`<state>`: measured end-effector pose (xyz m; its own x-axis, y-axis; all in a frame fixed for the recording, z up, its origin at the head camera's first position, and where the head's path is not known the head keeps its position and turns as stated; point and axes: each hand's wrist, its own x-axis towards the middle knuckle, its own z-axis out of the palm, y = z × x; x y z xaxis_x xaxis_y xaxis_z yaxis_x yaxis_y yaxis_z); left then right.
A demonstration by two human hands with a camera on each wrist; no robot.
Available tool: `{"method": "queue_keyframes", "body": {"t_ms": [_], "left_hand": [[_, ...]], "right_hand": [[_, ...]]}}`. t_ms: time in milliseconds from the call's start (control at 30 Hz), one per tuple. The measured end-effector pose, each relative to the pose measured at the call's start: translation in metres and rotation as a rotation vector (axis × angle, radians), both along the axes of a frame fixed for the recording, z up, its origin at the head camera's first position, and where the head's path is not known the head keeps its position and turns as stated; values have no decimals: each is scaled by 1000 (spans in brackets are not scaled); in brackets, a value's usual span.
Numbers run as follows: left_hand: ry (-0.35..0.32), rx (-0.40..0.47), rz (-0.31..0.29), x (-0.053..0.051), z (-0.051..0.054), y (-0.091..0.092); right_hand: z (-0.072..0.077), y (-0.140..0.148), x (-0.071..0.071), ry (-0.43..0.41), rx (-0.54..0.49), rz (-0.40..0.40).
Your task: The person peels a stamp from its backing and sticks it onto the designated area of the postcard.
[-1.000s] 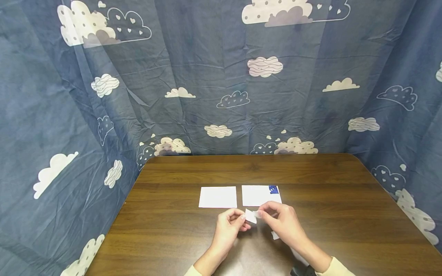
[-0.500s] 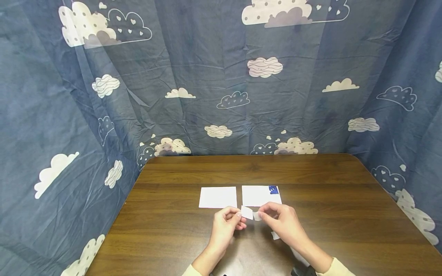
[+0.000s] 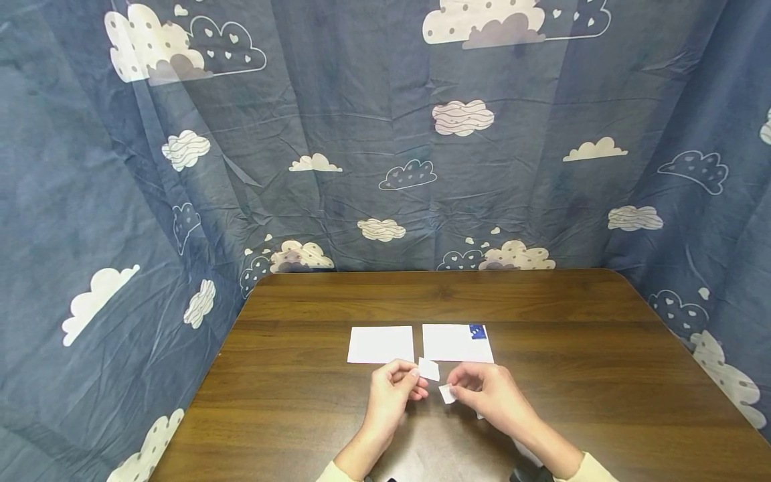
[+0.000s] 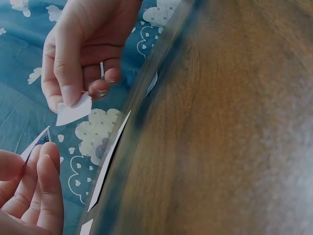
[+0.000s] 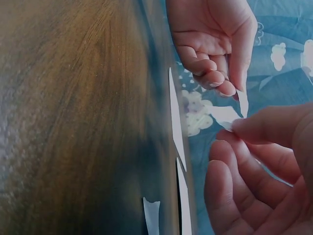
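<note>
My left hand (image 3: 388,398) pinches a small white-backed stamp (image 3: 429,369) by its edge. The left wrist view shows a dark blue printed face on this stamp (image 4: 45,138). To the right, my right hand (image 3: 492,396) pinches a small scrap of white backing paper (image 3: 447,393) between thumb and index finger. Stamp and scrap are apart. Two white envelopes lie side by side just beyond the hands: a plain envelope (image 3: 381,345) on the left, and on the right an envelope (image 3: 448,343) bearing a blue stamp (image 3: 478,332) in its upper right corner.
Another torn white paper scrap (image 5: 152,215) lies on the wooden table (image 3: 289,402), mostly hidden under my right hand in the head view. A dark object (image 3: 530,474) shows at the bottom edge near the right sleeve. A blue cloud-patterned curtain (image 3: 337,201) surrounds the table.
The scrap in my right hand has come away from the stamp and moved down toward me. My left hand has shifted slightly left and away with the stamp.
</note>
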<state>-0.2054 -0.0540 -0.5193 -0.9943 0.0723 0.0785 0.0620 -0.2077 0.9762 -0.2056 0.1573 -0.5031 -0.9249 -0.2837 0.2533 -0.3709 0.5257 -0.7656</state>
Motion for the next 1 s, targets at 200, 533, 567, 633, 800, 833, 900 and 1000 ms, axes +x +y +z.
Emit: {"method": "queue_keyframes", "body": {"t_ms": [200, 533, 567, 633, 800, 833, 900, 1000], "left_hand": [[-13, 3, 1, 0, 1, -1], [3, -10, 4, -1, 1, -2], [4, -11, 6, -1, 1, -2], [6, -10, 8, -1, 1, -3], [5, -4, 11, -2, 0, -3], [5, -2, 11, -2, 0, -3], [3, -2, 12, -2, 0, -3], [3, -6, 12, -2, 0, -4]], "right_hand": [[-5, 1, 2, -59, 25, 72], [-7, -2, 6, -107, 87, 134], [-8, -2, 6, -97, 101, 135], [-8, -2, 5, -69, 137, 130], [-9, -2, 5, 19, 214, 117], [-9, -3, 6, 29, 221, 116], [-10, -3, 6, 53, 236, 114], [-11, -4, 5, 83, 257, 111]]}}
